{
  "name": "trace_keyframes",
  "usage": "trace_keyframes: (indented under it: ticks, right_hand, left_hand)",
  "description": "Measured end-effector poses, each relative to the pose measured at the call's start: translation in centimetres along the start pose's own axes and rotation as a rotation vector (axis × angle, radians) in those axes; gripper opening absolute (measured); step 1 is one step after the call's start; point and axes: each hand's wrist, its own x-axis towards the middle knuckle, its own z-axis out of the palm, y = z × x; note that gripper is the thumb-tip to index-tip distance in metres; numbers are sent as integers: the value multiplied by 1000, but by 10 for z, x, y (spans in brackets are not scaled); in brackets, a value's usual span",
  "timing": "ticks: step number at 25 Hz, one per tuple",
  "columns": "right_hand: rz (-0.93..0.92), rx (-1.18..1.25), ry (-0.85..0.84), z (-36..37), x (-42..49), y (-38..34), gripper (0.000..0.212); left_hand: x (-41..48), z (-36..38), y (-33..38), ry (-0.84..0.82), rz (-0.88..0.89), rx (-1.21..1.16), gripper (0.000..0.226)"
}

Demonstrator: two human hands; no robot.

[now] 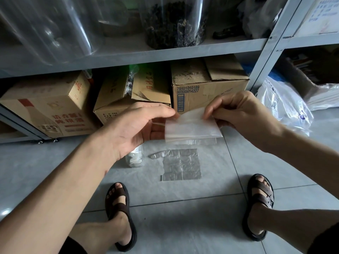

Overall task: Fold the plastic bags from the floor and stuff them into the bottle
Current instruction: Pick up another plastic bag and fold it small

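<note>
Two hands hold one folded bag (190, 126) in the air, above the tiled floor (183, 217) and in front of the cardboard boxes (205, 88) under the shelf (146, 55). The bag is translucent and lies as a flat, roughly square packet between the hands. The left hand (139, 125) is turned palm up with its fingers (157, 132) nearly straight; they pass behind the packet's left edge and carry it from below, while the thumb stretches out above with its tip just beside the upper left corner. Whether that thumb presses on the plastic cannot be told. The right hand (244, 114) has its fingers curled, and thumb and fingertips pinch the packet's upper right edge, lifting a top layer slightly.

On the floor under the left wrist stands the clear bottle (134, 159), partly hidden, with something whitish inside. Just to its right a second flat bag (181, 165), creased into squares, lies spread on the tiles. Nearer the camera are two feet in brown sandals (119, 208). A large printed bag (286, 109) lies by the shelf post at right
</note>
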Motion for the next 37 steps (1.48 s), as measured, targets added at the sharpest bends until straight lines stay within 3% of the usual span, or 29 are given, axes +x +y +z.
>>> trace_keyframes:
  ticks: [7,12,16,22,27,30,37]
  right_hand:
    - [67,84,14,-1,0,0,31]
    - [39,-63,29,6,-1,2,10]
    - [-7,-127,64,8,-1,4,16]
    - [-40,-159,89,10,0,7,21]
    - [-24,-38,74,9,1,8,32]
    - [24,42,31,9,-1,5,44]
    - [42,-123,130,16,1,5,4]
  left_hand:
    - [5,-1,-8,85,146,39,17]
    - [7,2,-12,132,224,107,19]
    - [6,5,-12,131,168,74,29]
    - [7,10,-14,193,156,10,2]
    - [8,7,-15,202,178,-21,17]
    - [9,8,-17,184,280,98,12]
    - [10,13,-21,153,329,193,1]
